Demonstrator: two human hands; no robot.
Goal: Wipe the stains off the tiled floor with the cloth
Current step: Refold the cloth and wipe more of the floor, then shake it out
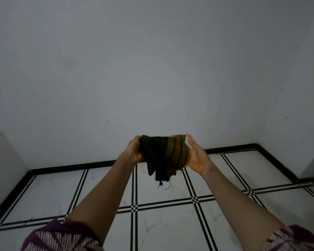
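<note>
The plain white back wall takes up most of the view, with side walls closing in at left and right. A black skirting band runs along the foot of the walls and turns at the floor's far right corner.

The white marbled tile floor with black double-line borders lies below in dim light. Grey veining crosses the tiles, and I cannot tell stains from veining.

The person holds both bare forearms out ahead, above the floor. A purple sleeve with white stripes shows at the left arm. A matching patterned sleeve shows at the right arm.

The dark brown and ochre striped cloth with a frayed edge is held in the air between the two hands. It is clear of the floor, above the tiles near the far edge and level with the skirting as seen. It is bunched, and ragged ends and threads hang from its lower side.

The left hand grips the cloth's left side with its fingers curled into the fabric.

The right hand is spread flat with straight fingers pointing up. Its palm lies against the cloth's right side without closing on it.
</note>
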